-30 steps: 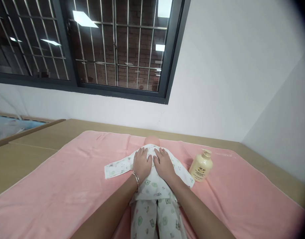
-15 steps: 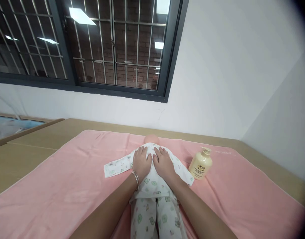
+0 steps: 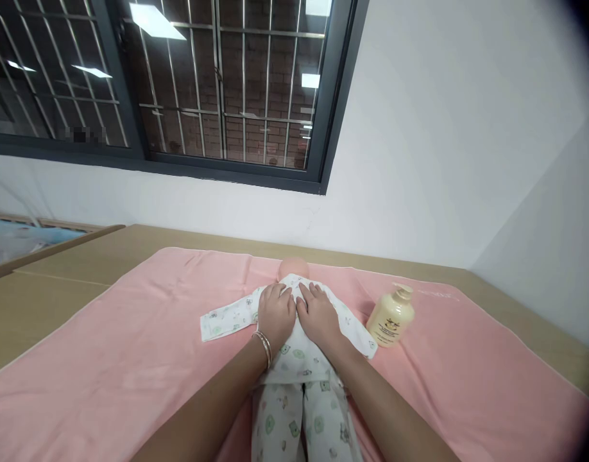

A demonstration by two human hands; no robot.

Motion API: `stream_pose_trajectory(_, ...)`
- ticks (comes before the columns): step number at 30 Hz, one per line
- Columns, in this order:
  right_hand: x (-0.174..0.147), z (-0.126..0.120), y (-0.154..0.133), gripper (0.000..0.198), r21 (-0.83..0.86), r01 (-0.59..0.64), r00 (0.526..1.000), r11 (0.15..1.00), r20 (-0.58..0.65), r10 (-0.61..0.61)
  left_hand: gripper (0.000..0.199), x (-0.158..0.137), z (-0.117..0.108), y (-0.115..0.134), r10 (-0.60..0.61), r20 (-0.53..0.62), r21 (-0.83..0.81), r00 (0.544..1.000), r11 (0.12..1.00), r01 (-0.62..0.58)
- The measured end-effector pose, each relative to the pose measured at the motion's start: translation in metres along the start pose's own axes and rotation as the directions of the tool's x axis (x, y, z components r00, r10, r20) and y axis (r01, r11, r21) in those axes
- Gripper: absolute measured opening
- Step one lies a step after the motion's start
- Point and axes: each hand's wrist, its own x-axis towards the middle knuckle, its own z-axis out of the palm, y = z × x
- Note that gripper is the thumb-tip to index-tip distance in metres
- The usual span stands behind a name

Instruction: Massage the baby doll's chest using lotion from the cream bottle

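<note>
A baby doll (image 3: 299, 366) in a white long-sleeved top and trousers with small green prints lies in front of me, its head (image 3: 293, 268) at the far end. My left hand (image 3: 276, 314) rests flat on the upper part of the top, fingers stretched out, with a silver bangle at the wrist. Beside it, my right hand (image 3: 318, 316) lies open on the other side of the doll's upper body, the thumbs close together. Neither hand grips anything. The doll's arms stretch out to both sides, the right sleeve partly behind my right wrist.
Under the doll a pink towel (image 3: 131, 340) covers much of the wooden surface (image 3: 77, 263). A cream pump bottle (image 3: 391, 316) stands on the towel near the right sleeve's cuff. White wall (image 3: 419, 160) and a barred window (image 3: 227, 83) rise behind. Blue bedding (image 3: 25, 239) shows at far left.
Both hands stay on the doll's upper body, with only a very slight shift of the fingers. The whole view has tilted a little.
</note>
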Motion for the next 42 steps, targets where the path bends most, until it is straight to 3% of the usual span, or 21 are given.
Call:
stream_pose_trajectory(4, 0.005, 0.0, 0.005, 0.047, 0.03, 0.047, 0.999, 0.998, 0.024, -0.048, 0.036, 0.001, 0.004, -0.003, -0.072, 0.06, -0.011, 0.996, 0.997, 0.073)
stream_pose_trajectory(7, 0.007, -0.002, 0.004, 0.046, 0.037, 0.055, 0.998, 0.998, 0.028, -0.056, 0.034, 0.002, 0.004, -0.004, -0.005, 0.065, -0.033, 0.998, 0.999, 0.007)
stream_pose_trajectory(12, -0.005, -0.015, -0.015, 0.041, -0.017, 0.019, 0.999, 1.0, 0.032, -0.018, 0.021, -0.001, -0.004, -0.003, 0.065, -0.035, -0.032, 0.997, 0.997, -0.066)
stream_pose_trajectory(16, -0.014, -0.024, -0.027, 0.038, -0.086, -0.02, 0.997, 0.996, 0.067, 0.026, 0.02, -0.003, -0.006, -0.001, 0.004, -0.04, -0.016, 0.999, 1.0, -0.005)
stream_pose_trajectory(21, -0.002, -0.017, -0.012, 0.045, -0.043, -0.046, 0.996, 0.998, 0.069, 0.049, 0.032, 0.0, 0.001, -0.004, -0.125, 0.044, -0.023, 0.991, 0.992, 0.126)
stream_pose_trajectory(26, 0.008, -0.006, 0.004, 0.05, -0.011, 0.041, 0.994, 0.999, 0.099, -0.04, 0.038, 0.003, 0.004, -0.006, -0.062, 0.112, -0.047, 0.992, 0.997, 0.068)
stream_pose_trajectory(31, 0.008, -0.008, 0.002, 0.047, -0.006, 0.152, 0.981, 0.988, 0.122, -0.15, 0.038, 0.002, 0.002, -0.006, 0.029, 0.059, -0.082, 0.998, 0.996, -0.024)
stream_pose_trajectory(38, -0.011, -0.014, -0.022, 0.044, -0.169, 0.104, 0.992, 0.98, 0.084, -0.091, 0.026, -0.002, -0.006, 0.001, -0.014, 0.005, 0.044, 1.0, 0.999, 0.013)
stream_pose_trajectory(42, -0.007, -0.015, -0.016, 0.045, -0.108, 0.025, 0.998, 0.994, 0.067, -0.018, 0.029, 0.0, -0.006, 0.003, -0.109, 0.054, 0.074, 0.993, 0.992, 0.105)
